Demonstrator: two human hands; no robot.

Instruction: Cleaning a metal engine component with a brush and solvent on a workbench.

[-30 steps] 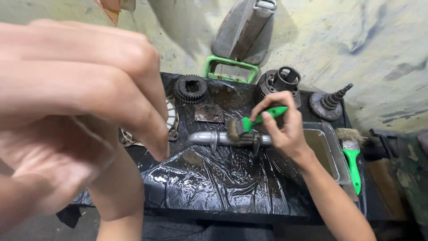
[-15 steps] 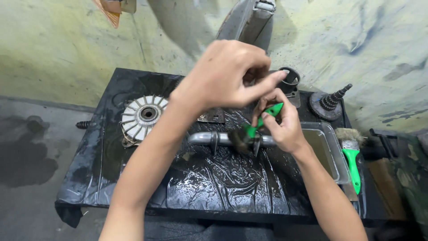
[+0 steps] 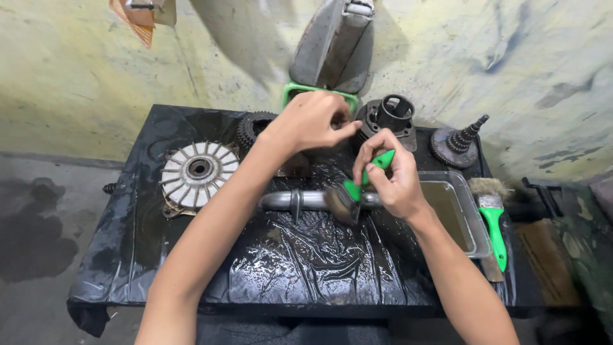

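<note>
Surface (image 3: 319, 268), wrapped in wet black plastic | right hand (image 3: 389, 179), fingers closing around green-handled brush (image 3: 357, 188), bristles pressing on grey metal shaft (image 3: 300, 200) lying mid-surface | left hand (image 3: 310, 121), fingers pinching together just above brush handle, contents not discernible | finned disc (image 3: 198, 171) lying left | cylinder (image 3: 389, 118) standing behind.

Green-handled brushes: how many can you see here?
2. One green-handled paintbrush is gripped in the right hand, its bristles against the grey metal shaft. The other lies beside the clear plastic tray. More could be hidden behind the arms.
</note>
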